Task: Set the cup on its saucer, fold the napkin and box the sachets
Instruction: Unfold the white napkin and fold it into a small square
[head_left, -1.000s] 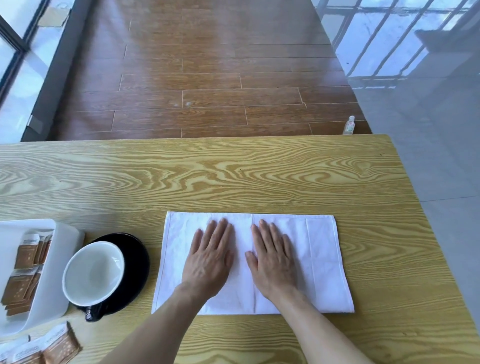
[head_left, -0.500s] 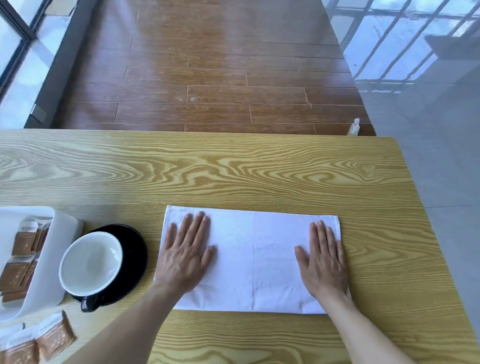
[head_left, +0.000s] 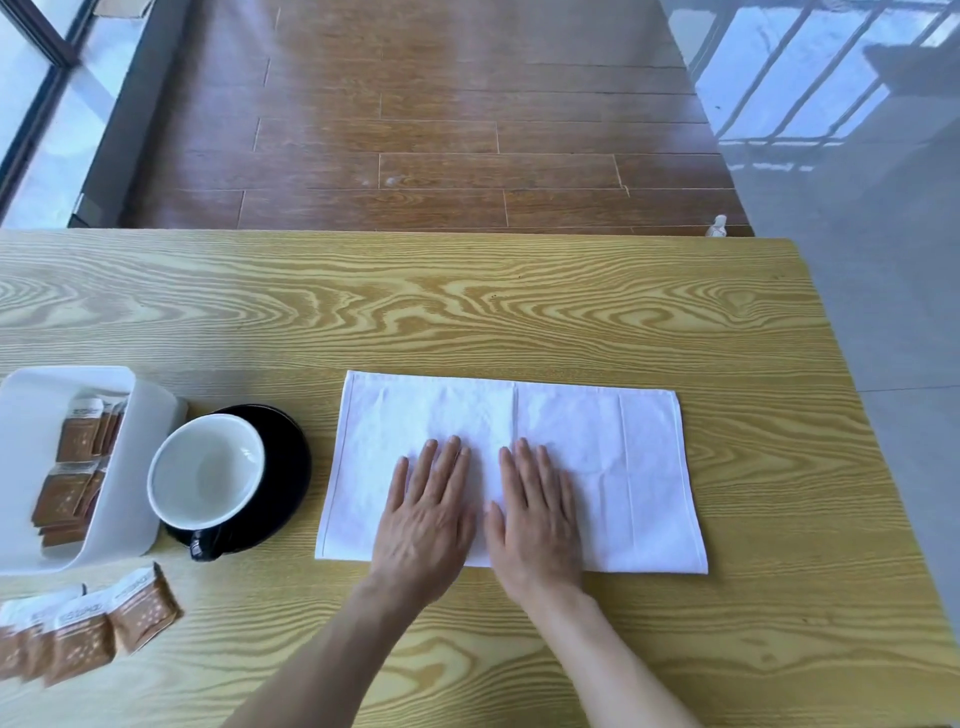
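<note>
A white napkin (head_left: 597, 447) lies flat as a wide rectangle on the wooden table (head_left: 467, 312). My left hand (head_left: 423, 512) and my right hand (head_left: 537, 512) press palm-down side by side on its near middle, fingers spread, holding nothing. Left of the napkin a cup (head_left: 205, 470), white inside and black outside, stands on a black saucer (head_left: 288, 457), handle toward me. At the far left a white box (head_left: 130, 467) holds several brown sachets (head_left: 72, 467). More brown sachets (head_left: 98, 631) lie loose on the table in front of the box.
The table's far edge meets a brown plank floor (head_left: 441, 130); its right edge borders grey tiles (head_left: 883, 260). A small white bottle (head_left: 718, 227) stands on the floor past the far right corner.
Both hands slid apart across the napkin to its left and right ends, then came back together at its middle. The napkin, cup and box stayed put.
</note>
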